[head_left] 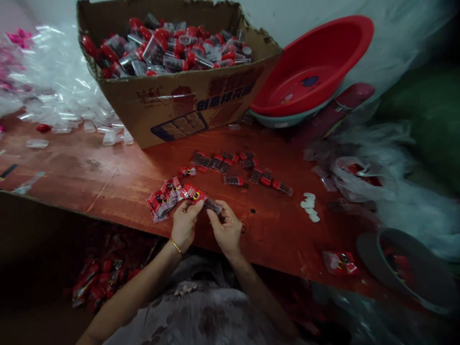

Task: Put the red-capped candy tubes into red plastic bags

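L hand (184,225) and R hand (229,232) meet just over the near edge of the bench (276,239), L fingers pinched on a red wrapper (194,193), R fingers & thumb closed on a dark-filled tube (212,206) at its R end; gap btwn thumbs and fingertips is about nil, just the thickness of what they hold. Can't tell if tube's partly inside wrapper or only up against it; a two-sided grip like that prob. steadies both slippery pcs. Flat stack of glossy packets (161,200) lies right by L hand, presumably for a short reach, film crinkled, shiny, red w/ black & yellow print. Loose filled tubes (233,180) are scattered ahead of the hands, prob. for quick pick-up: clear rigid plastic, rounded red caps, dark beady contents, mostly on their sides. Behind, the cardboard box (183,112) has tall walls that presumably stop its heap of similar tubes rolling off; rim's torn & ragged, sides matte brown w/ print. Red basin (354,36), smooth and round, leans tilted beside it, over a paler one. Bench top is reddish, w/ a soft sheen, scuffed in spots. Flat white pcs (309,207) sit well R of the hands, edges uneven, material unclear. Gold-coloured bracelet (176,246) on L wrist, thin & plain.
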